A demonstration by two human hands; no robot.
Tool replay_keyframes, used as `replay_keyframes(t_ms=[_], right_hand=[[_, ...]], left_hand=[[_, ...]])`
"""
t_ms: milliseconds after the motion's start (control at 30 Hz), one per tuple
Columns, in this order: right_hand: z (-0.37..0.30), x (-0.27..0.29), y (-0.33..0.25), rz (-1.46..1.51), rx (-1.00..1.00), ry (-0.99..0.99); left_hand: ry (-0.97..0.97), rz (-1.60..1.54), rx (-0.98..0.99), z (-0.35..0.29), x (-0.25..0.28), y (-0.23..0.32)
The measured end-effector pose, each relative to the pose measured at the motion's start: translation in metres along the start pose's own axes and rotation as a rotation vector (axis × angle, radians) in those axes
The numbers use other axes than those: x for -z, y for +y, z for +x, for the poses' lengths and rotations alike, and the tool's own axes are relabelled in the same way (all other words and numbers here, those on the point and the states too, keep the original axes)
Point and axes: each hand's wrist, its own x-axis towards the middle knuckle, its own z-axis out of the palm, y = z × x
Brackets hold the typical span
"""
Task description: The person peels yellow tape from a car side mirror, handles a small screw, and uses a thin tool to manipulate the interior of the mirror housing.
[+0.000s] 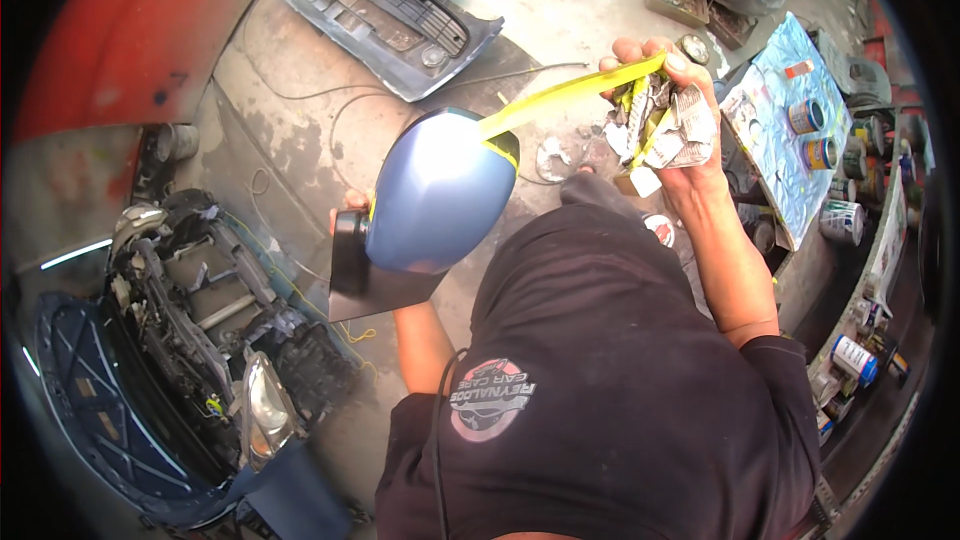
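A blue car side mirror (440, 195) with a black base hangs in front of me at mid-height. My left hand (354, 201) grips it from behind, and most of that hand is hidden by the housing. A strip of yellow masking tape (572, 92) stretches taut from the mirror's upper right edge to my right hand (690, 68). Thumb and fingers pinch the strip's far end there. Crumpled newspaper (682, 135) with bits of yellow tape is bunched in the same palm. Some yellow tape also lines the mirror's right rim.
A grey bumper (400, 20) lies on the floor ahead. To the left stand a car's opened front end (200, 310) and a red body panel (130, 40). At right, a foil-covered table (770, 120) carries cans (805, 117), beside a shelf with more cans. A thin hose (300, 97) crosses the floor.
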Motion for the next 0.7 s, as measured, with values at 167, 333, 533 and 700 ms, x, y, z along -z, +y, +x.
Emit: replay_keyframes(t_ms=[167,333,533,700], right_hand=[[0.002,0.003,-0.003,0.027,0.03,-0.036],[0.002,0.007,-0.007,0.008,0.074,0.033],[-0.001,0.018,-0.01,0.019,0.087,0.074],[-0.002,0.02,-0.011,-0.008,0.12,0.035]], left_hand=[[0.341,-0.428,0.091,-0.002,-0.016,-0.004],[0.233,-0.337,0.079,0.001,-0.009,-0.004],[0.054,-0.206,0.04,0.004,-0.003,-0.004],[-0.04,-0.144,0.008,0.009,-0.003,-0.002]])
